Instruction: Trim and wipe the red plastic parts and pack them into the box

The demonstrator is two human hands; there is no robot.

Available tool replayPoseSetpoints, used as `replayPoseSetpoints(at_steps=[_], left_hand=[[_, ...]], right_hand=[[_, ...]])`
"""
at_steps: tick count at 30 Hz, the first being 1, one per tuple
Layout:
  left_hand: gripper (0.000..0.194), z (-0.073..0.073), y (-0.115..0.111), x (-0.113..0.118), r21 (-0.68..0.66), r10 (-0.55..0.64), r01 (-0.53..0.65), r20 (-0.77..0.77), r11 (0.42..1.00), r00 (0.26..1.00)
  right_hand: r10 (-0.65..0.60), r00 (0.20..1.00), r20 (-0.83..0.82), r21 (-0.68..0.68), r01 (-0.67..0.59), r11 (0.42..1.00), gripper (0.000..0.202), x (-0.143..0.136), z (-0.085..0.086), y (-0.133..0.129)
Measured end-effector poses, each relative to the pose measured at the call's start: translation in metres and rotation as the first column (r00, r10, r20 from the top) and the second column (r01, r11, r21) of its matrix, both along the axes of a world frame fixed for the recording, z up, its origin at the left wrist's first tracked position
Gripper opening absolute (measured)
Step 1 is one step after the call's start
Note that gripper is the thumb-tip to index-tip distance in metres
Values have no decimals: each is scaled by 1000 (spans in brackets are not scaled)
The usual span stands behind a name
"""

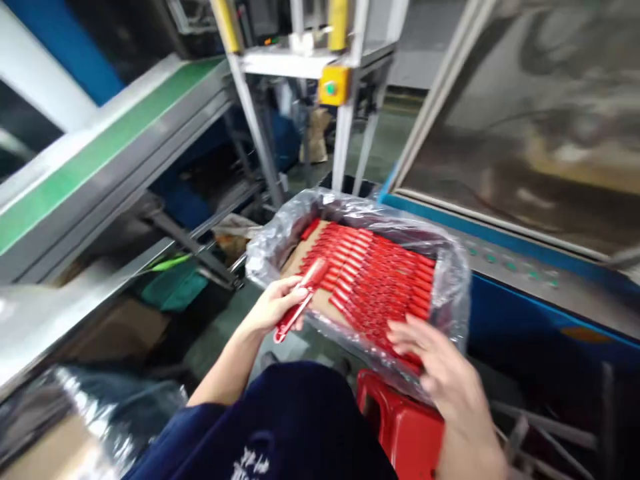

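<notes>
L hand (283, 303) is closed on a long red plastic handle-type piece (316, 271), thumb on top and fingers wrapped round the underside, w/ both ends sticking out past the grip. Can't tell if it's 1 pc or 2 stacked tbh. It's held at a slant near the L front edge of a bin lined w/ a clear plastic bag (263, 257), upper end over the bin, lower end out toward the person's navy shirt (300, 420). R hand (445, 373) is about half open, fingers spread a bit and lightly bent, nothing visible in it. It's over the near R corner of the bin; pic's blurry there so can't tell if the fingertips touch the red pcs below. Inside the bin: slanted rows of similar red pcs (385, 280) packed tight, w/ a cardboard sheet (301, 255) showing on the L side. Red plastic stool (415, 433) is just below the bin, approx between the person and R hand. Green conveyor belt (110, 150) runs off to the L, yellow button box (334, 85) on the metal frame behind.
</notes>
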State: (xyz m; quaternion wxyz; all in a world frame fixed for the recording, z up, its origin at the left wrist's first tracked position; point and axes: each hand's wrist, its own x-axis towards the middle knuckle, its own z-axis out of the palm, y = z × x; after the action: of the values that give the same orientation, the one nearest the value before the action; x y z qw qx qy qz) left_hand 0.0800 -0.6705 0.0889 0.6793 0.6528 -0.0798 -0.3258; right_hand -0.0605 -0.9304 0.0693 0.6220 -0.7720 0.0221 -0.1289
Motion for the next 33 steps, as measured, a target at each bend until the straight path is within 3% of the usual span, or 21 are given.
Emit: replayPoseSetpoints(at_steps=[1, 4, 7, 9, 11, 12, 14, 16, 19, 22, 24, 26, 30, 33], left_hand=[[57, -2, 18, -1, -3, -34, 35, 46, 999, 998], [40, -3, 85, -4, 193, -133, 62, 381, 979, 915], [31, -1, 164, -3, 449, -260, -40, 584, 892, 769], [31, -2, 219, -3, 509, -270, -96, 596, 855, 756], [33, -6, 273, -8, 438, -90, -248, 619, 864, 780], [38, -10, 297, -13, 351, 97, -381, 615, 855, 783], [56, -20, 333, -23, 142, 527, -649, 469, 747, 709], [78, -32, 350, -28, -44, 769, -774, 162, 631, 618], [97, -44, 347, -19, -255, 805, -820, -190, 513, 563], [86, -46, 342, 7, -305, 848, -904, -348, 301, 400], [80, -44, 348, 26, -329, 848, -918, -400, 221, 347], [80, -43, 358, 41, -369, 844, -914, -423, 172, 329], [79, -42, 381, 65, -420, 854, -905, -443, 70, 272], [80, -41, 396, 75, -416, 852, -909, -463, 34, 244]], right_hand=[[108, 994, -23, 134, -104, 986, 77, 16, -5, 31], [398, 914, -77, 468, -320, 824, 95, 69, -16, 123], [536, 834, -133, 467, -424, 776, 65, 113, -20, 206], [564, 815, -132, 380, -484, 788, 40, 132, -21, 256], [550, 832, -70, 228, -523, 821, 26, 143, -22, 299], [524, 852, -8, 123, -519, 846, 23, 146, -22, 317], [479, 862, 165, -123, -464, 877, 24, 151, -25, 348], [511, 782, 358, -337, -402, 851, 34, 156, -29, 372], [679, 543, 494, -528, -433, 730, 44, 169, -36, 401], [802, 331, 497, -583, -558, 591, 41, 187, -43, 424], [828, 243, 506, -571, -625, 532, 41, 201, -47, 439], [819, 237, 522, -535, -657, 531, 50, 217, -48, 454], [819, 382, 428, -419, -719, 554, 74, 247, -44, 484], [873, 348, 341, -433, -767, 475, 68, 267, -37, 503]])
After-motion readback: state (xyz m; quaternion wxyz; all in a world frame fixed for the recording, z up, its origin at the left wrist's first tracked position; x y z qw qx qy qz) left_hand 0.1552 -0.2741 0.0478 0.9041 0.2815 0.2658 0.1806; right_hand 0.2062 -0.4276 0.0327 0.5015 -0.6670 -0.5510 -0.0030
